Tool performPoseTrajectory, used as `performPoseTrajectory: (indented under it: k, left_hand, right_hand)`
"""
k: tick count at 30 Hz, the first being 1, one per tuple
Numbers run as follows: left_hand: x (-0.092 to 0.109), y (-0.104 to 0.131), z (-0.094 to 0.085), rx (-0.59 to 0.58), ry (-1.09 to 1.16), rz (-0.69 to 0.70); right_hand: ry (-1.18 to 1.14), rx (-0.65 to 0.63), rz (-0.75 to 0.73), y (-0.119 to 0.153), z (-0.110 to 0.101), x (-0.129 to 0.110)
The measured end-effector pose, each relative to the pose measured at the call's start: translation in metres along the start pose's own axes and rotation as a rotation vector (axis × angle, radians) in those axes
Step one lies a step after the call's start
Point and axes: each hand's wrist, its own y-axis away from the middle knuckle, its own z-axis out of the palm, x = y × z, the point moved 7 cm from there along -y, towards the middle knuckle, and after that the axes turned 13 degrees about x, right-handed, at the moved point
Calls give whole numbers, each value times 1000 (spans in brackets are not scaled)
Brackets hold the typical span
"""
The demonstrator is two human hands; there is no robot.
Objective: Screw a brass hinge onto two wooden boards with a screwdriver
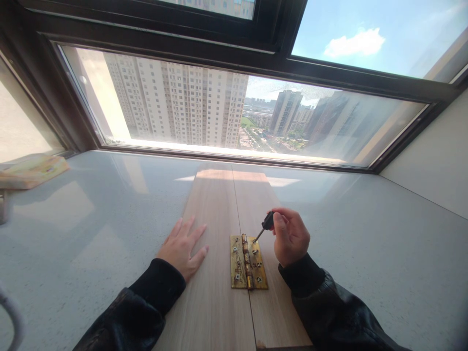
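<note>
A brass-coloured hinge (249, 263) lies open flat across the seam between two pale wooden boards (212, 302), with several screws in its two leaves. My right hand (291, 237) is closed round the black handle of a screwdriver (268, 222). The screwdriver slants down to the left, and its tip is at the upper part of the hinge's right leaf. Whether the tip sits in a screw head is too small to tell. To the left of the hinge, my left hand (185, 247) rests on the left board with its fingers spread, holding nothing.
Both boards lie on a glossy white surface (117, 224) below a dark-framed window (234, 157). A yellowish packet (34, 170) is at the far left. Part of a grey curved tube (13, 317) shows at the lower left edge. A white wall rises at the right.
</note>
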Motion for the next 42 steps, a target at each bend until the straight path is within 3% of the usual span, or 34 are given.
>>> performPoseTrajectory:
  k: [9,14,18,22,31,35,42]
  left_hand:
    - [-1,0,1,9,9,1]
    - [0,0,0,20,18,-7]
    - [0,0,0,17,15,-4]
    - [-1,0,1,13,4,3]
    - [-2,0,2,24,0,13]
    - [-3,0,2,34,3,9]
    - [-4,1,3,53,23,9]
  right_hand:
    - [3,-69,-159,2,3,-16]
    - [-75,-147,-142,3,7,-18]
    - [-146,-213,-68,6,12,-16]
    - [-181,-358,47,10,22,-17]
    - [-463,-597,459,21,41,-6]
    - [-465,-558,495,27,45,-3]
    - [-343,-500,339,25,42,-11]
